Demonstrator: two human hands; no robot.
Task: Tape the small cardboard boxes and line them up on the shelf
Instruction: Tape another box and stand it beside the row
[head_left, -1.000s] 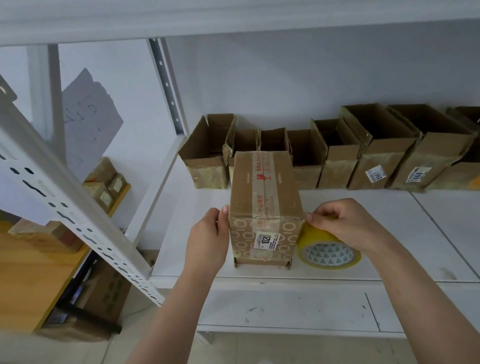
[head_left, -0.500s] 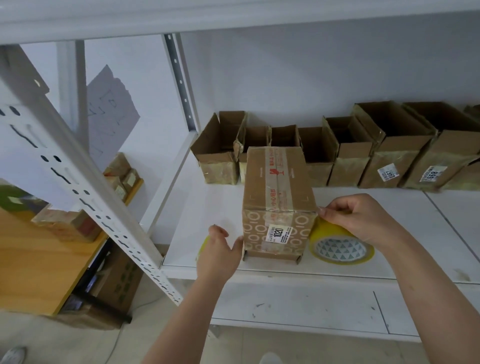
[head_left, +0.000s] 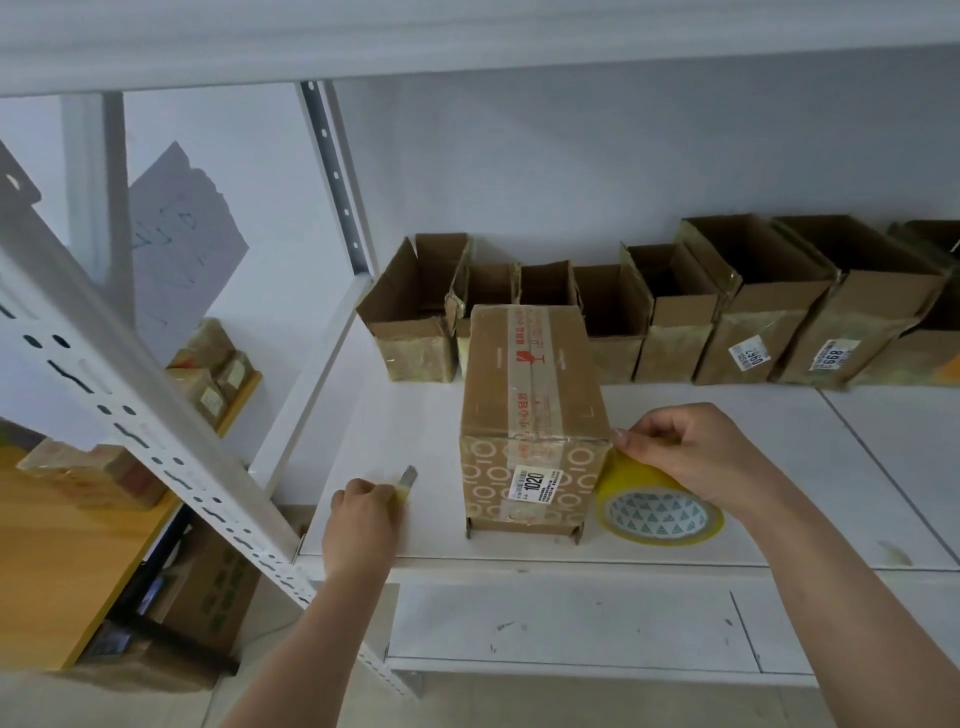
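A closed cardboard box (head_left: 532, 415) with a "1020" label stands near the front of the white shelf (head_left: 395, 415), a strip of tape running over its top. My right hand (head_left: 685, 454) holds the yellow tape roll (head_left: 657, 512) against the box's right front edge. My left hand (head_left: 366, 512) grips a small utility knife (head_left: 407, 480) on the shelf, left of the box and apart from it; the blade points up and away.
A row of several open cardboard boxes (head_left: 613, 317) lines the back of the shelf. A slanted white slotted upright (head_left: 130, 431) crosses the left foreground. Beyond it a wooden table (head_left: 62, 545) carries more boxes. A lower shelf board (head_left: 571, 623) shows below.
My left hand left the box's left side, dropped to the shelf and now grips the knife. The right hand has stayed on the tape roll at the box's edge.
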